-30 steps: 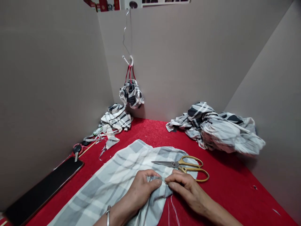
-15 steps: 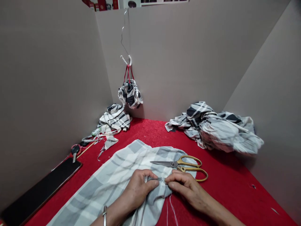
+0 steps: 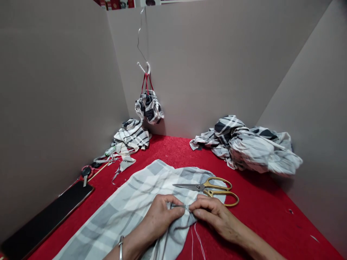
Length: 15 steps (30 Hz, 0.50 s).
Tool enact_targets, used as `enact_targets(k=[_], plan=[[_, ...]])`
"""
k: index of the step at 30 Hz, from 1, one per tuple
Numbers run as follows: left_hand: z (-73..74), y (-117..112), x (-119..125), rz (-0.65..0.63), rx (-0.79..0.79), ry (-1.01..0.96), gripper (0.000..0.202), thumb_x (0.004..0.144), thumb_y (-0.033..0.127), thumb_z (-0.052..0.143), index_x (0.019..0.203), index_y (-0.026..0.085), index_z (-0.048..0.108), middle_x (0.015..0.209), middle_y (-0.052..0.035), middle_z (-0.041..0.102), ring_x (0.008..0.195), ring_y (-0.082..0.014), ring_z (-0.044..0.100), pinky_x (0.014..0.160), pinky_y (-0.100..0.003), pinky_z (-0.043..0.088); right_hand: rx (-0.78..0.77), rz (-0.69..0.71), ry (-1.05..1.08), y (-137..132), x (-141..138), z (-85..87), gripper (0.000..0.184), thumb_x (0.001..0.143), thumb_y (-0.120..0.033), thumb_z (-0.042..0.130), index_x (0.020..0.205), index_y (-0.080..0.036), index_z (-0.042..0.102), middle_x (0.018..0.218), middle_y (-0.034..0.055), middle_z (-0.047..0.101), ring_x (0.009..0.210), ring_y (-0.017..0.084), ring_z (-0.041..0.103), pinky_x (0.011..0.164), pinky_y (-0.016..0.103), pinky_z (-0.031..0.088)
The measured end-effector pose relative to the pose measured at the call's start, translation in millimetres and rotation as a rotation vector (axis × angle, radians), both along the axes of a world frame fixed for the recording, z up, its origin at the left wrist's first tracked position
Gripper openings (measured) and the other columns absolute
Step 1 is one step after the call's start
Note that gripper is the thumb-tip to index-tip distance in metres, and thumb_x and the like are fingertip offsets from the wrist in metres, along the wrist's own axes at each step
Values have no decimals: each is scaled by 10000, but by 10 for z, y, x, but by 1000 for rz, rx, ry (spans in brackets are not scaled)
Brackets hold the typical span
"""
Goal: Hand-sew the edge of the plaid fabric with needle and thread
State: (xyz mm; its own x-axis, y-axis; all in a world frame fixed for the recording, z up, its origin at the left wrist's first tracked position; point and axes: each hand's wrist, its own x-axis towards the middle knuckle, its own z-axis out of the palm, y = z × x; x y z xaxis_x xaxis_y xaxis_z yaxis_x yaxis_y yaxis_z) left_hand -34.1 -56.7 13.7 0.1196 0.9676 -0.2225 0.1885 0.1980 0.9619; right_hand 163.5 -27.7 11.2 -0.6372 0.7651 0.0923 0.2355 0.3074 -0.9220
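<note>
A grey and white checked cloth point(image 3: 114, 213) lies spread on the red table cover, its near right part bunched up. My left hand point(image 3: 165, 213) pinches a folded edge of it between thumb and forefinger. Close by on the right, my right hand point(image 3: 214, 215) grips the same edge with its fingertips; whether a needle is in them I cannot make out. White threads point(image 3: 199, 240) hang down from the cloth below the right fingers. Just beyond the hands, gold-handled scissors point(image 3: 208, 187) rest on the cloth, blades pointing left.
A black phone point(image 3: 48, 220) with a key point(image 3: 85, 177) at its far end lies at the left. Fabric scraps point(image 3: 131, 135) are heaped at the back left, beneath a hanging checked pouch point(image 3: 149, 106). A larger cloth pile point(image 3: 252, 148) sits at the back right. Grey panels point(image 3: 206, 68) enclose the table.
The view has shifted very slightly. The cloth edge between my hands looks flatter and narrower than before; both hands keep their hold in nearly the same place.
</note>
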Motion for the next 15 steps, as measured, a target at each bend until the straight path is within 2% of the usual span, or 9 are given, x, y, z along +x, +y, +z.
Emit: enact_targets(k=[4, 10, 15], plan=[[-8, -15, 0, 38, -100, -107, 193, 620, 269, 667, 740, 123, 628, 571, 36, 548, 544, -106, 432, 532, -217, 331, -5, 6, 4, -18, 3, -3, 242, 859, -324, 502, 849, -185, 700, 695, 0, 498, 694, 175, 483, 664, 293, 343], [-42, -6, 7, -20, -38, -139, 209, 680, 327, 624, 694, 119, 611, 553, 41, 498, 539, -97, 387, 524, -214, 294, -21, 8, 2, -14, 17, -1, 235, 858, -312, 505, 858, -187, 704, 695, -3, 484, 689, 173, 475, 656, 289, 338], [-28, -3, 32, -2, -62, -182, 238, 678, 358, 628, 689, 124, 592, 529, 46, 478, 522, -98, 374, 515, -220, 281, -33, 2, 4, 1, 28, -17, 222, 858, -299, 507, 874, -193, 702, 706, -4, 490, 700, 172, 478, 666, 288, 336]])
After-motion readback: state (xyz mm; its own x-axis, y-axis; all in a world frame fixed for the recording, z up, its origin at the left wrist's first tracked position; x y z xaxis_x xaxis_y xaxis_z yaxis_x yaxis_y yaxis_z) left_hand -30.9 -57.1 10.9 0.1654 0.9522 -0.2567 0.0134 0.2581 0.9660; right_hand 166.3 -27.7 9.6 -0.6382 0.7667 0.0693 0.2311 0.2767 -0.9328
